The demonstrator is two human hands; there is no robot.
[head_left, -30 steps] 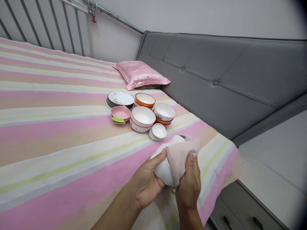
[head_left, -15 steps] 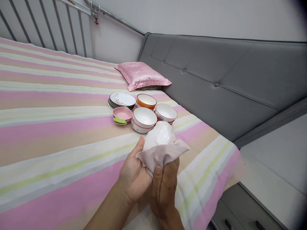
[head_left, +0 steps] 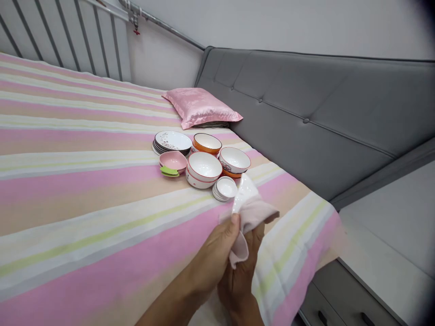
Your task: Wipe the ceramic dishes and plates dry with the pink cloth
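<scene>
A glossy white dish (head_left: 245, 189) is tilted up on its edge, partly covered by a pale pinkish-grey cloth (head_left: 254, 212). My left hand (head_left: 212, 248) grips it from the left, thumb at the near edge. On the right, my right hand (head_left: 247, 262) is closed around the cloth behind and below the dish; most of its fingers are hidden. Just beyond my hands stands a stack of small white dishes (head_left: 225, 186). Behind that are white bowls with red rims (head_left: 204, 167) and another bowl stack (head_left: 235, 158).
Farther back are an orange bowl (head_left: 207, 144), a stack of patterned plates (head_left: 172, 141) and pink dishes with green handles (head_left: 173, 161). All sit on a striped bedspread (head_left: 102, 213). A pink pillow (head_left: 203, 106) lies by the grey headboard (head_left: 326, 99); a cabinet (head_left: 380, 271) stands at right.
Both hands, the dish and the cloth have moved right. The dish has turned from underside up to edge-on, uncovering the stack of small white dishes. My left thumb has closed over its edge.
</scene>
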